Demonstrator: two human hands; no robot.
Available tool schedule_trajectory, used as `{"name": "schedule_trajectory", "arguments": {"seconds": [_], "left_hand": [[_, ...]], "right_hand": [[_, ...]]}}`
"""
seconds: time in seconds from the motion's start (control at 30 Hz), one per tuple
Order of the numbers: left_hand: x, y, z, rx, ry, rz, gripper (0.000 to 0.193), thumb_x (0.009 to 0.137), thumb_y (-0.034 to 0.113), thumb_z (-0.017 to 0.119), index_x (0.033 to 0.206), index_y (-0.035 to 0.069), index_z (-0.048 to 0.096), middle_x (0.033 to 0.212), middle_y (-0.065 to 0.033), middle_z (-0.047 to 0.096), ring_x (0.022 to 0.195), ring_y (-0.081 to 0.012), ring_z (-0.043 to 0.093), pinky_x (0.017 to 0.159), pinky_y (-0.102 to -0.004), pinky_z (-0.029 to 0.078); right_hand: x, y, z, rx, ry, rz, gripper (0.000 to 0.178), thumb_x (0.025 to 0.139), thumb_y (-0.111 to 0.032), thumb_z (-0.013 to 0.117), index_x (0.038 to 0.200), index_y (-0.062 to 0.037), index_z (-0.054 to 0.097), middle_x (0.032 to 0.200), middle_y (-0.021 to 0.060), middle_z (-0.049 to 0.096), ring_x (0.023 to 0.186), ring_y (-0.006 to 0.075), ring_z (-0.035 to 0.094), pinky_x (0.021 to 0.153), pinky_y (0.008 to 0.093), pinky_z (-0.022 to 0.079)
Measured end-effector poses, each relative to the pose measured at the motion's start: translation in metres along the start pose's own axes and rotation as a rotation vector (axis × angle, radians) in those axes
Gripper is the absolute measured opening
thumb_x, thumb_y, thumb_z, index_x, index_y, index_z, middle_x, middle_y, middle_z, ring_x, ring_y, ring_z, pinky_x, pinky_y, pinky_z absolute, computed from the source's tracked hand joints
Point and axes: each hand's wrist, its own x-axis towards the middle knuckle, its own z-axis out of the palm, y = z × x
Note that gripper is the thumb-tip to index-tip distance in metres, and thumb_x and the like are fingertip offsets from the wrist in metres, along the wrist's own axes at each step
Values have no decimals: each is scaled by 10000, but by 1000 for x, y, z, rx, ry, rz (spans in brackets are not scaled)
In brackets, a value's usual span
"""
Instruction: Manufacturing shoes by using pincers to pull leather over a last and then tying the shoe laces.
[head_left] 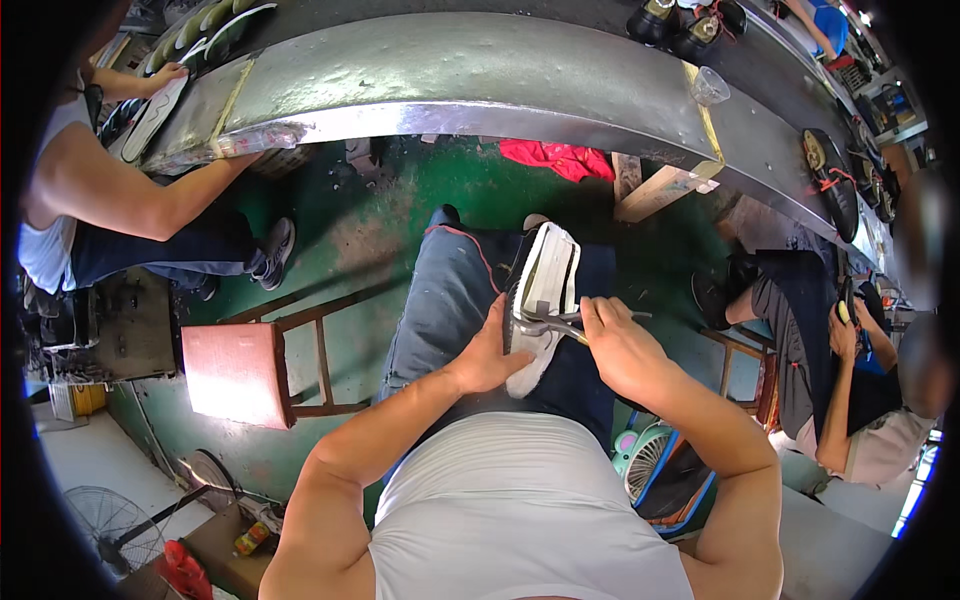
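Across my lap lies a shoe upper (560,258) with its pale underside turned up and its dark side facing left. My left hand (488,352) grips the shoe's left edge, with the thumb reaching over the white underside. In my right hand (622,345) is a pair of metal pliers (545,322), its fingers wrapped around the handles. The jaws of the pliers rest at the shoe's underside, close to my left fingertips. Whether they are pinching the material, I cannot tell. A red lace (470,240) trails over my left knee.
A long metal bench (420,75) curves across the far side, with dark shoes (690,35) on it. One co-worker (120,190) works at left, another (850,380) at right. A padded stool (235,375) stands to my left; a small green fan (645,455) sits by my right hip.
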Motion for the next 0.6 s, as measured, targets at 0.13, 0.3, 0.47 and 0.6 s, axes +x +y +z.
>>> {"name": "schedule_trajectory", "arguments": {"seconds": [0.13,0.3,0.47,0.6], "left_hand": [[-5,-5,8,629,127,77,1041,878,215,681,1542,-88,-61,1525,-272,342,1416,-315,383,1171,-365,302],[3,28,-4,-705,116,-204,833,989,480,519,1531,-70,206,1465,-221,450,1349,-296,457,1123,-367,365],[54,5,19,-195,637,-356,660,1063,523,292,1348,-7,564,1190,-222,662,1154,-340,615,1010,-400,459],[55,-8,6,46,745,-164,591,1072,434,289,1265,-23,610,1134,-300,657,1154,-448,595,1015,-448,451]], "right_hand": [[23,-9,-36,85,-435,47,276,920,-131,600,1070,101,596,1004,265,656,975,392,654,836,453,523],[34,-3,-24,283,-464,-17,324,937,-265,617,959,57,590,842,245,665,849,433,653,774,513,508],[12,-16,49,416,77,126,291,889,-257,661,932,19,578,818,230,657,813,435,644,730,498,509],[27,-1,14,591,-230,131,269,899,-230,647,977,10,554,919,221,662,841,428,638,724,481,504]]}}
